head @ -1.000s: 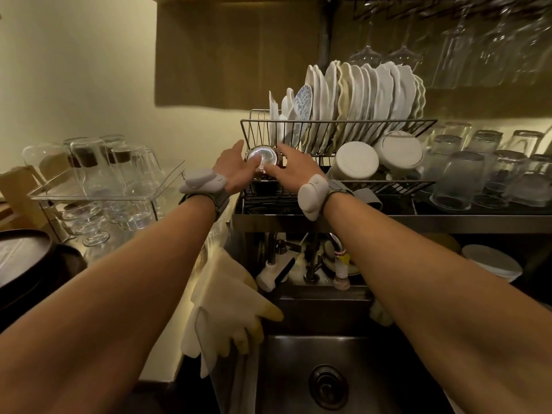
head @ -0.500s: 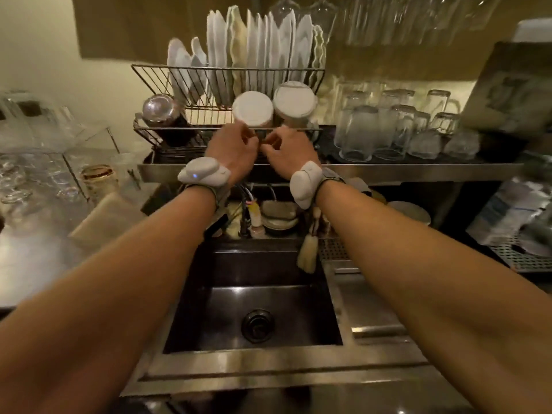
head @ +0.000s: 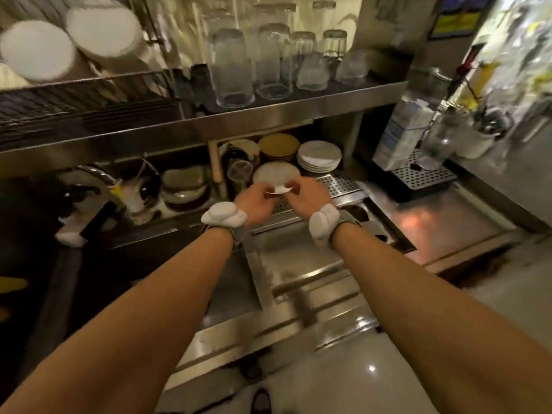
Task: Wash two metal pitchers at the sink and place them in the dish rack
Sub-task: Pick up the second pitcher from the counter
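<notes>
Neither metal pitcher shows in this frame. The wire dish rack [head: 89, 88] sits on the steel shelf at the upper left, with two white upturned bowls [head: 38, 52] in it. My left hand [head: 257, 201] and my right hand [head: 307, 197] meet fingertip to fingertip below the shelf, just right of the dark sink [head: 143, 264]. Both pinch a small white piece [head: 279, 190] between them; blur keeps me from telling what it is. Each wrist wears a white band.
Several upturned glasses [head: 233, 70] stand on the shelf. Stacked plates [head: 319, 155] sit under the shelf, behind my hands. The tap [head: 98, 174] and sponges are at the left. A carton [head: 400, 138] and a perforated drip tray [head: 424, 174] stand on the steel counter at the right.
The view swung right and down. Both hands left the pitcher in the rack, then came down together to the right of the sink, now pinching a small white piece.
</notes>
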Tool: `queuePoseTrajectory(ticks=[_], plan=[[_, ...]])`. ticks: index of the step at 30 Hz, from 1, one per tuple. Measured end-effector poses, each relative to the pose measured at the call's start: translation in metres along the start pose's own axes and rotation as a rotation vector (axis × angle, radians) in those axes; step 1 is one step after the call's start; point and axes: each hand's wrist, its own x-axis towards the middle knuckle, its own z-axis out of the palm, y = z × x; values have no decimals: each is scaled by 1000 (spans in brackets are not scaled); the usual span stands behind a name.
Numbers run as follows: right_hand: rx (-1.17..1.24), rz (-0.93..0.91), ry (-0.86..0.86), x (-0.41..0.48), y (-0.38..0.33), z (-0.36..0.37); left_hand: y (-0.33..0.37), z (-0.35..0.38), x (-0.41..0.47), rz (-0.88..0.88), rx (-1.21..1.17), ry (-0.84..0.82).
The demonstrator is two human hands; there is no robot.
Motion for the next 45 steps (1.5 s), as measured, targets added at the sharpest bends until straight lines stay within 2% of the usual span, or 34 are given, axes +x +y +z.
queuePoseTrajectory(ticks=[3,8,19,22,25,29,32,34,41,45], plan=[[16,144,26,1,51,-10,18,40,21,32,43,-135],[-153,283,73,4,110,-19,35,85,46,64,23,-239],[-183,417,-8,36,149,-4,13,106,73,49,12,-323],[-230,353,-20,35,140,-5,7,99,74,26,-8,-311],[-280,208,-79,35,116,-2,3,83,66,56,10,-276],[-269,36,-161,34,83,8,-3,62,49,83,38,-319],[-284,-59,-195,27,56,26,-25,42,26,10,103,-291],[-307,-133,-244,19,25,45,-54,24,0,-52,71,-214],[-247,16,-182,0,-19,101,-139,8,-64,-330,-138,-60],[-52,22,-398,-13,-53,142,-174,4,-91,-481,-240,37]])
